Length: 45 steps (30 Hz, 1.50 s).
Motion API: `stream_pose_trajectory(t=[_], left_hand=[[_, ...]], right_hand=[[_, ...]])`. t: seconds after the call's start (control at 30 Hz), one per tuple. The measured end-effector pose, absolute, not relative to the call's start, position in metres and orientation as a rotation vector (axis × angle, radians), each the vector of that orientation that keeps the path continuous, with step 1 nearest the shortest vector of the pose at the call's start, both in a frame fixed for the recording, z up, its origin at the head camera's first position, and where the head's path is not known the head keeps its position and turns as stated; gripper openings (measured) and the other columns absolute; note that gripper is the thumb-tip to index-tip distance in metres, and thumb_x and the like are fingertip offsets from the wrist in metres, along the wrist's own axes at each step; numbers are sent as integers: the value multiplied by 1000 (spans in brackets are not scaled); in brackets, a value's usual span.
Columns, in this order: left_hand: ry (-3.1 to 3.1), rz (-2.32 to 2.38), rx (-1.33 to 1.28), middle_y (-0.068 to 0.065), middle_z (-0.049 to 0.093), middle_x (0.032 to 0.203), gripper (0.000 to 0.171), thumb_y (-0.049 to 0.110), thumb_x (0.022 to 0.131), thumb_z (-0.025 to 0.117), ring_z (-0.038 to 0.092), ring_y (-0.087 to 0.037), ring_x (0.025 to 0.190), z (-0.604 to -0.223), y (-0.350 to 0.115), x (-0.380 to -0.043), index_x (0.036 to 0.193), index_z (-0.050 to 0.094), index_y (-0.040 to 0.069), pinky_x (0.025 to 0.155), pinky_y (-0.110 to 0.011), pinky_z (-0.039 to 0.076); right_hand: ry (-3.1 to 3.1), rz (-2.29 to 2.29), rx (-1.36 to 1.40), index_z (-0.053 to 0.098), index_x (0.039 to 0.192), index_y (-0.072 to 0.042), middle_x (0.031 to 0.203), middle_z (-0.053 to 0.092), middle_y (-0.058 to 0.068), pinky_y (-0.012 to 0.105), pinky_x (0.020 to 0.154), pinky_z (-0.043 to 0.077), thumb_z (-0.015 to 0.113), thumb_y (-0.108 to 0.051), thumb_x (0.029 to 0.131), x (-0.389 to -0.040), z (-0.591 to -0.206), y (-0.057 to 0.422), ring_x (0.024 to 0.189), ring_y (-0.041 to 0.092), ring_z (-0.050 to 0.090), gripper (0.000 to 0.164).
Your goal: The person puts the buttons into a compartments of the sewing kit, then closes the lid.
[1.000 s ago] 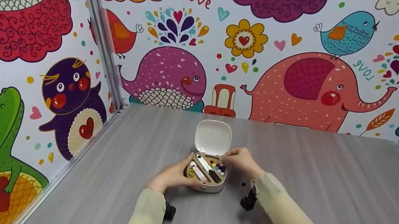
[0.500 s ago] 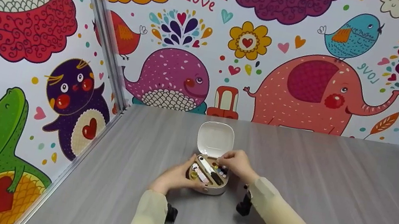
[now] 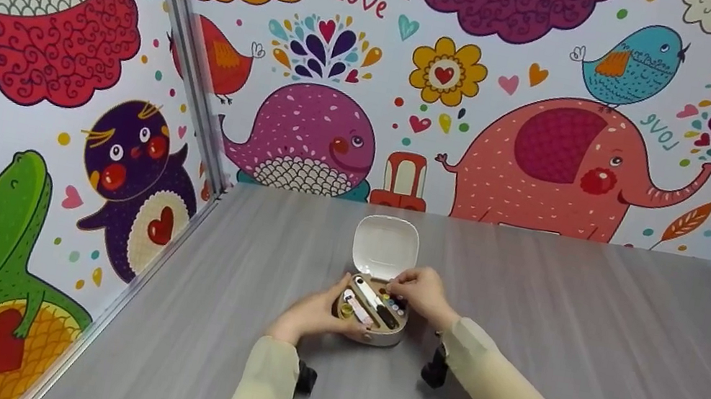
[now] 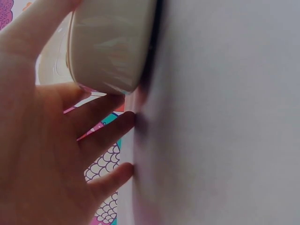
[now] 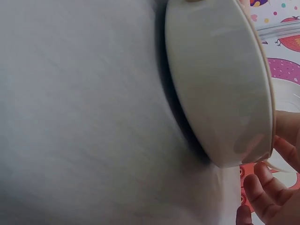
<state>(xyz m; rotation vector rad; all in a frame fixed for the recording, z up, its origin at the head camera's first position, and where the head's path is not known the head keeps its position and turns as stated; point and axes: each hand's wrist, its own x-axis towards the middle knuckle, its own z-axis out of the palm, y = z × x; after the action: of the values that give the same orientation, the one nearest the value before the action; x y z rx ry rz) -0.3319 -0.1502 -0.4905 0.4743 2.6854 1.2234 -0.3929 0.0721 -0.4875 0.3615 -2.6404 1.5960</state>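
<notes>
A cream sewing kit box (image 3: 383, 338) sits on the table with its lid (image 3: 385, 247) raised at the back. My left hand (image 3: 311, 314) grips its left side, thumb at the front and fingers round the back, as the left wrist view shows from below. Inside, a white tool with a dark end (image 3: 374, 301) lies diagonally, beside a pink-and-white piece (image 3: 357, 308) and a small gold round piece (image 3: 346, 310). Colourful buttons (image 3: 393, 303) fill the right compartment. My right hand (image 3: 425, 292) has its thumb and forefinger together over that compartment; I cannot tell whether they pinch a button.
The grey wood-grain table (image 3: 547, 314) runs back to a wall (image 3: 519, 141) printed with cartoon animals. A metal corner post (image 3: 191, 53) stands at the left. Black wrist cameras hang at the left wrist (image 3: 305, 379) and the right wrist (image 3: 434, 368).
My right hand has moved slightly left and inward, from the box's back right corner to over the buttons. My left hand keeps its grip on the box. The head view has shifted slightly.
</notes>
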Motion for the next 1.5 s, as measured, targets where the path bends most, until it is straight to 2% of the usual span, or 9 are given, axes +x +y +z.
stream_pose_trajectory(t=[0.33, 0.53, 0.9, 1.17, 1.3, 1.43, 1.5], left_hand=[[2660, 1256, 449, -17, 30, 154, 114, 52, 72, 81, 38, -35, 134, -487, -146, -331, 156, 17, 11, 106, -48, 34], [2696, 1202, 463, -19, 31, 153, 112, 52, 72, 80, 38, -35, 134, -489, -145, -332, 155, 19, 8, 106, -48, 35], [2674, 1223, 443, -18, 28, 155, 114, 52, 72, 81, 35, -37, 136, -488, -147, -331, 156, 17, 9, 107, -50, 32], [2653, 1275, 441, -20, 28, 154, 115, 50, 71, 82, 34, -39, 135, -488, -151, -330, 156, 16, 9, 108, -51, 31], [2669, 1253, 432, -20, 28, 154, 115, 52, 71, 82, 33, -40, 136, -489, -152, -331, 156, 17, 11, 108, -52, 31], [2664, 1247, 421, -20, 28, 154, 116, 53, 70, 82, 33, -40, 136, -490, -152, -332, 156, 17, 12, 108, -52, 31], [2658, 1248, 432, -20, 28, 154, 116, 52, 70, 82, 34, -40, 135, -490, -152, -332, 156, 16, 11, 107, -52, 31]], right_hand=[[-2647, 1527, 346, 72, 71, -3, 65, 67, 0, 20, 53, 43, 81, -9, 76, -391, -485, 75, 57, 6, 56, 11], [-2646, 1471, 366, 73, 70, -3, 66, 68, 1, 20, 55, 43, 81, -9, 76, -388, -484, 77, 58, 6, 57, 12], [-2648, 1633, 381, 74, 76, -2, 68, 69, 5, 22, 50, 39, 77, -9, 80, -387, -478, 88, 56, 9, 53, 8], [-2678, 1629, 418, 73, 75, 3, 60, 58, -3, 21, 47, 38, 76, -13, 82, -384, -479, 113, 51, 7, 45, 18], [-2675, 1639, 459, 76, 78, 0, 65, 63, 0, 21, 51, 40, 76, -15, 82, -379, -486, 131, 56, 8, 49, 16], [-2592, 1685, 594, 77, 75, -6, 67, 66, -3, 21, 53, 39, 75, -17, 80, -372, -494, 149, 60, 6, 49, 12], [-2574, 1701, 625, 77, 74, -5, 68, 66, -4, 21, 54, 38, 75, -16, 80, -368, -496, 156, 61, 6, 48, 12]])
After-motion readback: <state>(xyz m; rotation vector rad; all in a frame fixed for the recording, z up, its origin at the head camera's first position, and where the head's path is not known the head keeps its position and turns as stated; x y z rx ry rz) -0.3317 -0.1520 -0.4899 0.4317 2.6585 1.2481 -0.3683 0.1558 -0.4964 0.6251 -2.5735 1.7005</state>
